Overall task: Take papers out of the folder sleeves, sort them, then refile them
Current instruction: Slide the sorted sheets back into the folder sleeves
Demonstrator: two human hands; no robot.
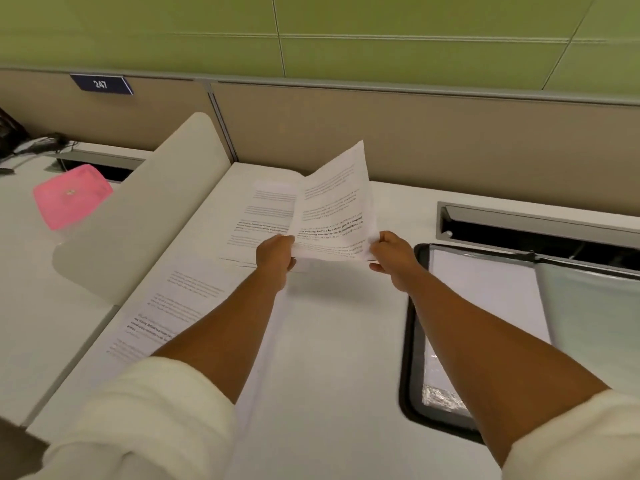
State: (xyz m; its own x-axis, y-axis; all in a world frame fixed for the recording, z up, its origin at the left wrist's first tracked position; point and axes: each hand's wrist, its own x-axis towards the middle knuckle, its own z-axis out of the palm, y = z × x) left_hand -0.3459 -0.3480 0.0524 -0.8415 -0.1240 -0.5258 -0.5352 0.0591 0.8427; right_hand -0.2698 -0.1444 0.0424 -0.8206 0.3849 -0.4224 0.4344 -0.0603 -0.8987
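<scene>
- A pale green panelled wall (381, 26) rose behind.
- A tan cubicle partition (450, 140) bore a navy number plate (101, 84).
- White desks (329, 341) stood evenly lit.

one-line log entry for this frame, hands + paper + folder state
left hand: grips sheet | right hand: grips sheet | printed sheet: lifted above desk | loose pages: flat on desk | black folder: open, right

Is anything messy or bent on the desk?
Nothing is spilled or torn. The held sheet buckles upward between the left hand and right hand, and the printed sheets on the desk lie loose, not squared together.
</scene>
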